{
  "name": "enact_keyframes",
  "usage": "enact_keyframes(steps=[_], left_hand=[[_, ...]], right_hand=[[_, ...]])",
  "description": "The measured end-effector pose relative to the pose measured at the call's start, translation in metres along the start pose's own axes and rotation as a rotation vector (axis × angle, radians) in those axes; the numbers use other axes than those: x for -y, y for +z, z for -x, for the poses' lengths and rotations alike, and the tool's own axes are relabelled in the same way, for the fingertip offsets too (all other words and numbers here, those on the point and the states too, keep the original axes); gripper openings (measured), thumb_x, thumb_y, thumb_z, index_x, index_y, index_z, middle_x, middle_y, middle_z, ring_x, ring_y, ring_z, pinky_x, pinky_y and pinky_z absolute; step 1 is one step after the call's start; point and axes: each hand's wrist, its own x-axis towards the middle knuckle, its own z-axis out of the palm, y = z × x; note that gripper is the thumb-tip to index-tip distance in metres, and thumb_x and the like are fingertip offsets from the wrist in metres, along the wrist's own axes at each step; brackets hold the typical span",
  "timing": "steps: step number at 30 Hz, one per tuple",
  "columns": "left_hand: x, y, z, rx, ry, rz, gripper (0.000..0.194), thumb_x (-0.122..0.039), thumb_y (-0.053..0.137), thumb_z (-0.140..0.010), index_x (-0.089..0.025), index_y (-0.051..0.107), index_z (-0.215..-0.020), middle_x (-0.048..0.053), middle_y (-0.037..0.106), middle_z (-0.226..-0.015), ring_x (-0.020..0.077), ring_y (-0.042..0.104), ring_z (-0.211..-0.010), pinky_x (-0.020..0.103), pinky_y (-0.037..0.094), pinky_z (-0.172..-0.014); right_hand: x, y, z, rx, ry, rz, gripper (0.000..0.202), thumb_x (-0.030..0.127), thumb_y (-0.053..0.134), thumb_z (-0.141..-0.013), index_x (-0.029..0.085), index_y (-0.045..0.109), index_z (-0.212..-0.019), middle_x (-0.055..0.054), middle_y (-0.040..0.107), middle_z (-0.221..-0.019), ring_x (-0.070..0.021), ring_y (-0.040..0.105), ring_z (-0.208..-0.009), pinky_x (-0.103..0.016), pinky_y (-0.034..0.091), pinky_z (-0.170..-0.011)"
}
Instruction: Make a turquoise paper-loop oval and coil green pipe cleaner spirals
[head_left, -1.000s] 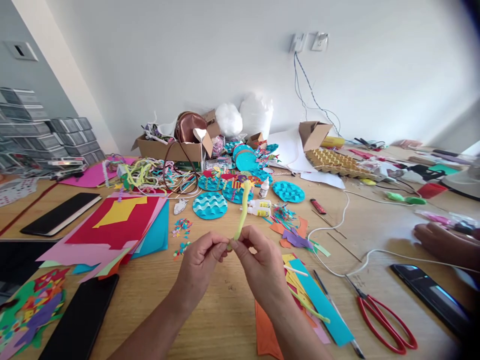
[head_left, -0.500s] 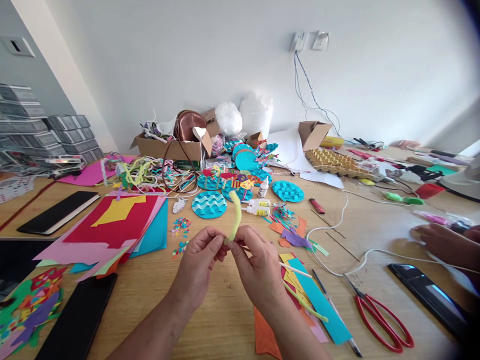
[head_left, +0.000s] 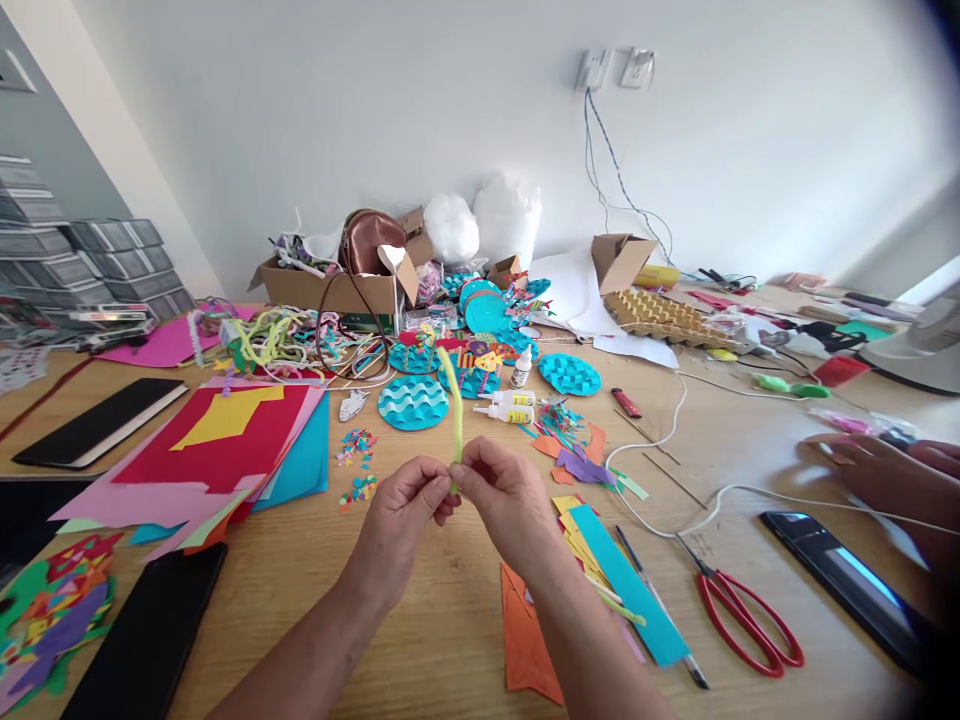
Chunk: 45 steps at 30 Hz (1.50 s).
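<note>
A yellow-green pipe cleaner [head_left: 454, 400] rises between my two hands above the middle of the table. My left hand [head_left: 409, 505] pinches it near its lower end with thumb and forefinger. Beside it, my right hand [head_left: 501, 490] has its fingertips closed on the same piece, almost touching the left. The lower tip is hidden by my fingers. Beyond the hands lie a blue disc with pale wavy strips [head_left: 412, 403] and white glue bottles [head_left: 510, 406]. Small paper confetti [head_left: 357, 448] sits to the left of them.
Red-handled scissors [head_left: 750, 620], a phone [head_left: 840, 580] and a blue paper strip [head_left: 630, 585] lie at right. Coloured paper sheets [head_left: 210, 440] are stacked at left. A co-worker's hand [head_left: 862, 470] rests at the right edge. A white cord [head_left: 720, 490] crosses the table.
The pipe cleaner now stands straighter and leans slightly left, where before its upper part curved. My right hand's fingers have shifted a little up around it. The view has shifted slightly.
</note>
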Motion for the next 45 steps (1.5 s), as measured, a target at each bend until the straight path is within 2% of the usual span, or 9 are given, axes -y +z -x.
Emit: enact_keyframes(steps=[5,9,12,15,17,22,26,29,45], left_hand=[[-0.006,-0.001,-0.003,0.037,-0.118,0.065,0.016,-0.029,0.069,-0.067,-0.015,0.065,-0.071,-0.001,0.060,-0.063,0.0090,0.049,-0.058,0.020,0.036,-0.053],[-0.011,-0.007,-0.008,-0.028,-0.147,0.143,0.015,-0.027,0.072,-0.065,-0.015,0.063,-0.067,-0.001,0.062,-0.062,0.0068,0.050,-0.055,0.017,0.038,-0.053],[-0.018,-0.014,-0.009,-0.125,-0.180,0.280,0.018,-0.025,0.076,-0.059,-0.016,0.062,-0.066,-0.002,0.063,-0.057,0.0059,0.051,-0.052,0.014,0.037,-0.048],[-0.026,-0.015,-0.005,-0.100,-0.241,0.395,0.022,-0.023,0.079,-0.056,-0.016,0.063,-0.069,0.000,0.063,-0.056,0.0056,0.051,-0.049,0.013,0.036,-0.044],[-0.030,-0.011,-0.001,-0.051,-0.315,0.449,0.024,-0.021,0.081,-0.054,-0.015,0.063,-0.069,0.001,0.063,-0.055,0.0055,0.051,-0.047,0.013,0.038,-0.044],[-0.035,0.000,0.010,0.015,-0.375,0.528,0.023,-0.017,0.081,-0.054,-0.015,0.063,-0.068,-0.001,0.060,-0.054,0.0057,0.053,-0.050,0.012,0.039,-0.044],[-0.035,-0.002,0.012,0.038,-0.291,0.488,0.020,-0.019,0.079,-0.059,-0.015,0.062,-0.067,0.000,0.061,-0.057,0.0045,0.050,-0.049,0.012,0.038,-0.044],[-0.032,-0.005,0.011,-0.026,-0.208,0.454,0.021,-0.021,0.079,-0.058,-0.015,0.060,-0.066,-0.001,0.061,-0.057,0.0046,0.050,-0.051,0.012,0.039,-0.046],[-0.021,-0.016,0.006,-0.146,0.100,0.078,0.015,-0.027,0.071,-0.068,-0.018,0.059,-0.066,-0.005,0.055,-0.057,0.0067,0.046,-0.054,0.017,0.038,-0.052]], right_hand=[[0.008,-0.001,-0.005,0.007,0.008,0.187,0.018,0.020,0.053,-0.078,0.019,0.051,-0.060,0.002,0.054,-0.055,-0.0122,0.049,-0.053,-0.022,0.032,-0.050],[0.016,0.003,0.016,-0.243,-0.398,0.334,0.009,0.014,0.052,-0.081,0.018,0.055,-0.073,-0.004,0.061,-0.072,-0.0158,0.054,-0.068,-0.027,0.039,-0.061],[0.008,0.005,0.035,-0.174,-0.680,0.244,0.012,0.009,0.049,-0.082,0.018,0.056,-0.080,-0.004,0.060,-0.071,-0.0138,0.055,-0.068,-0.025,0.043,-0.062],[-0.007,0.001,0.036,-0.183,-0.529,0.172,0.014,0.010,0.048,-0.084,0.020,0.057,-0.081,-0.003,0.063,-0.075,-0.0132,0.058,-0.068,-0.023,0.045,-0.058],[-0.013,-0.005,0.026,-0.217,-0.471,0.126,0.019,0.012,0.047,-0.084,0.021,0.056,-0.099,-0.008,0.062,-0.103,-0.0168,0.059,-0.089,-0.025,0.048,-0.064],[-0.003,-0.015,-0.002,0.051,-0.683,0.118,0.032,0.010,0.040,-0.087,0.024,0.050,-0.114,-0.008,0.054,-0.125,-0.0192,0.038,-0.126,-0.039,0.039,-0.096],[0.000,-0.008,-0.007,0.090,-0.598,0.098,0.014,0.015,0.045,-0.087,0.020,0.057,-0.091,-0.006,0.065,-0.089,-0.0154,0.061,-0.089,-0.026,0.048,-0.071],[-0.001,0.001,-0.004,0.030,-0.546,0.091,0.016,0.015,0.046,-0.085,0.018,0.058,-0.075,-0.001,0.061,-0.069,-0.0119,0.057,-0.065,-0.022,0.044,-0.058],[0.001,0.016,0.001,0.195,-0.149,-0.242,0.023,0.030,0.050,-0.082,0.016,0.056,-0.065,0.003,0.045,-0.059,-0.0086,0.042,-0.053,-0.021,0.031,-0.048]])
